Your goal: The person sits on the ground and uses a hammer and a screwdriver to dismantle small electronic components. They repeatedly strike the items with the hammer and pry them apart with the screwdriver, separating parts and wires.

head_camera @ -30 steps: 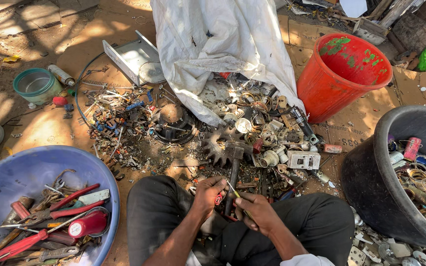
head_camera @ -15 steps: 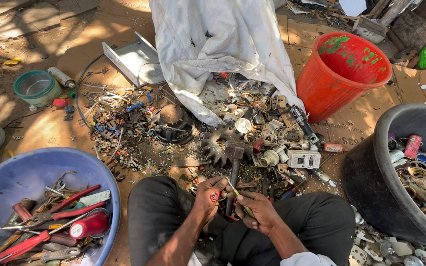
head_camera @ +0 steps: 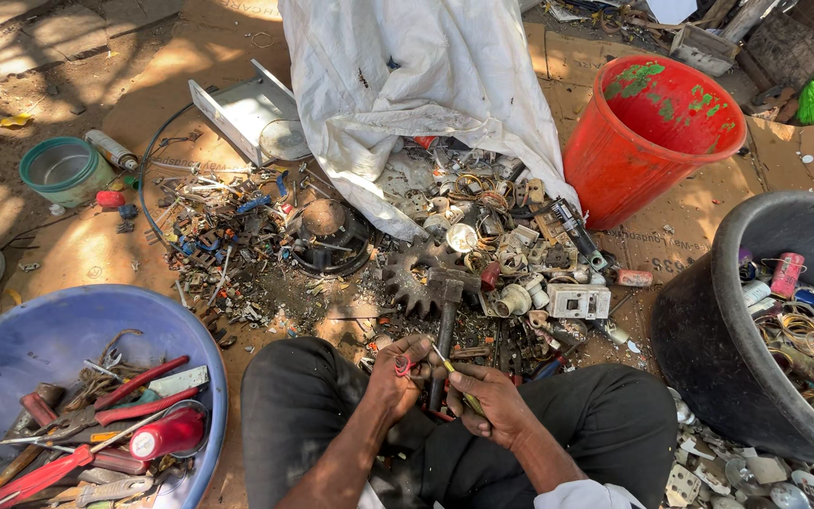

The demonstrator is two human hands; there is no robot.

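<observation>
I sit on the ground with a heap of scrap parts in front of me. My left hand (head_camera: 399,375) pinches a small red wire coil (head_camera: 403,365). My right hand (head_camera: 488,403) grips a thin yellow-handled screwdriver (head_camera: 453,374), whose tip points up toward the coil. Just beyond my hands a hammer (head_camera: 447,310) lies with its head on a rusty toothed gear (head_camera: 416,278). Between my knees the lower part of the hammer's handle is hidden by my fingers.
A blue basin (head_camera: 77,335) with red-handled pliers and tools sits at my left. At the right stand a black tub (head_camera: 708,330) of wire and scrap and a red bucket (head_camera: 647,141). A white sack (head_camera: 426,85) lies behind the scrap pile (head_camera: 332,236). A green bowl (head_camera: 63,170) rests at far left.
My hands stay together over my lap with only slight shifts of the fingers and screwdriver. Nothing else has moved.
</observation>
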